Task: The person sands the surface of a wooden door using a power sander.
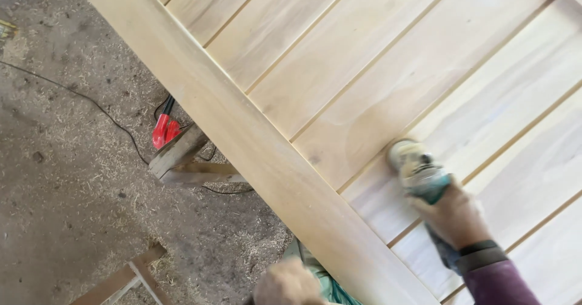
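Note:
A large pale wooden door panel [364, 68] of diagonal slats with a broad frame rail fills the upper right. My right hand [451, 217], dusty, with a dark wristband and purple sleeve, grips a teal handheld power sander [415, 168] whose head rests on a slat near a groove. My left hand [286, 284] shows at the bottom edge beside the frame rail, dusty and blurred. Whether it holds anything is unclear.
The dirt floor [73, 190] at left is strewn with sawdust. A thin black cable [109, 114] runs across it. A red-handled tool [163, 129] lies by a wooden trestle [182, 156] under the door. Another wooden frame [130, 278] sits at bottom left.

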